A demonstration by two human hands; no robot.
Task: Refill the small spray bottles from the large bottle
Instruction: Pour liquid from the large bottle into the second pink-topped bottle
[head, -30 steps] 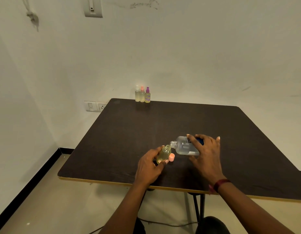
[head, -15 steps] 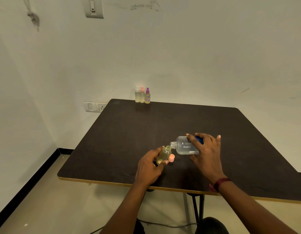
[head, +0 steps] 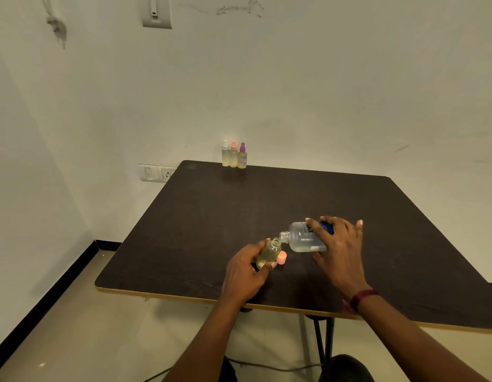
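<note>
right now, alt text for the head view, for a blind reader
The right hand tips a large clear bottle so its neck is at the open mouth of a small yellowish bottle gripped by the left hand, above a dark table. A pink cap shows beside that hand; three capped spray bottles stand at the far edge.

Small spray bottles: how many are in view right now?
4. Three capped ones stand in a row at the table's far edge: white-topped bottle, pink-topped bottle, purple-topped bottle. The fourth, uncapped bottle is gripped by the left hand at the large bottle's mouth.
</note>
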